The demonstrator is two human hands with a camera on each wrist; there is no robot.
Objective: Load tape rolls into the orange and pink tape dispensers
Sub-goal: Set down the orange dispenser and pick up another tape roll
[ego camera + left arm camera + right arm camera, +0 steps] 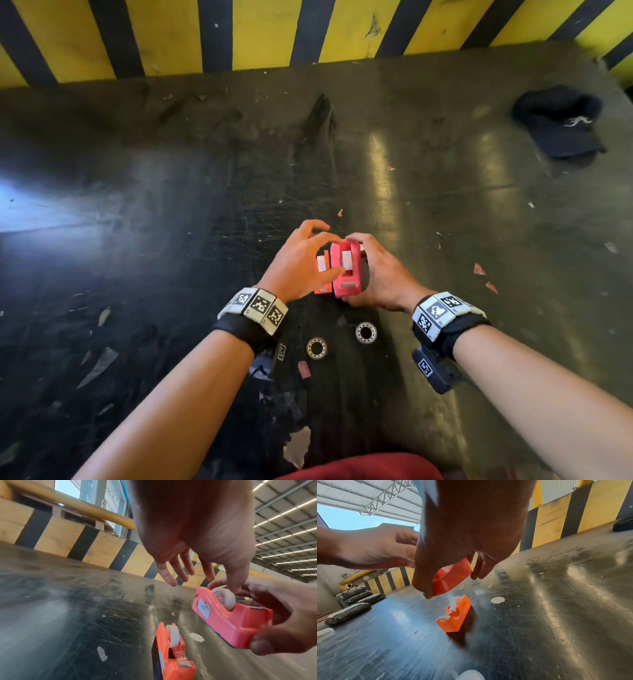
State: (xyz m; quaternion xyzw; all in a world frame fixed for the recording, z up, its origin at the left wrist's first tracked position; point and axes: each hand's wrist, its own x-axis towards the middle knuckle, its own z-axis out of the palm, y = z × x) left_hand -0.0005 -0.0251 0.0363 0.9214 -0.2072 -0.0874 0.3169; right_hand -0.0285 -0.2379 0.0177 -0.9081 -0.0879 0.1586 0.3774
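My right hand (373,270) grips the pink tape dispenser (346,267) by its ends and holds it tilted just above the dark table (171,240). A clear tape roll (224,599) sits in the pink dispenser (228,619). My left hand (318,246) hovers over it with fingers spread, and its thumb (235,584) touches the top of that roll. The orange dispenser (173,655) stands on the table just left of the pink one, with a roll (174,635) in it and tape drawn to its cutter. The right wrist view shows the orange dispenser (455,615) below the held one (452,577).
Two empty tape cores (316,348) (365,332) lie near my wrists. A black cap (558,123) sits far right. A yellow-and-black striped barrier (308,31) bounds the table's far edge. Dark wrapped bundles (356,599) lie off to the left. Paper scraps litter the surface.
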